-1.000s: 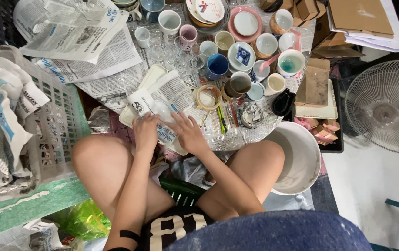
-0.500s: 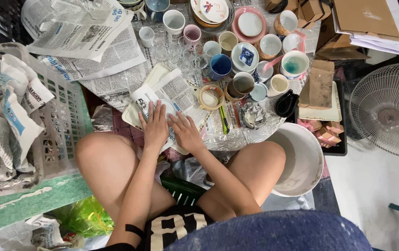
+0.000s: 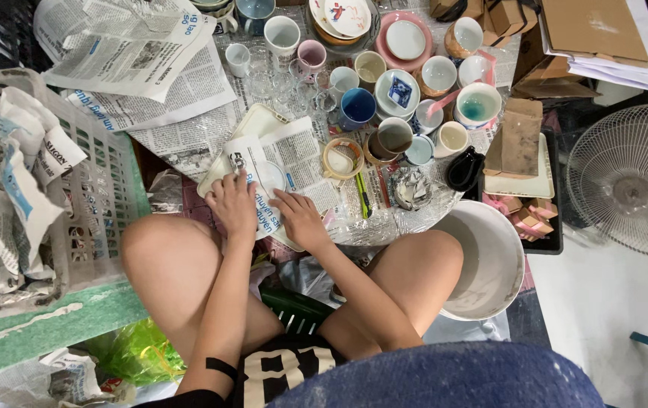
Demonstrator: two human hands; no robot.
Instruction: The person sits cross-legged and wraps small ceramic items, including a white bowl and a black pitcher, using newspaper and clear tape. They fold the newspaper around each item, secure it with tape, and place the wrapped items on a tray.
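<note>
With the left hand (image 3: 231, 204) flat and open on the newspaper (image 3: 293, 162) over the white dish (image 3: 262, 121) and the right hand (image 3: 301, 219) open just beside it, I would fold tightly, pressing each crease firmly.

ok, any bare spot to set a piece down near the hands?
Little. The flat newspaper sheets between the basket and the clear glasses are open. Bare floor lies below the fan, right of the white basin. The cups beyond the left hand and right hand are packed tight.
</note>
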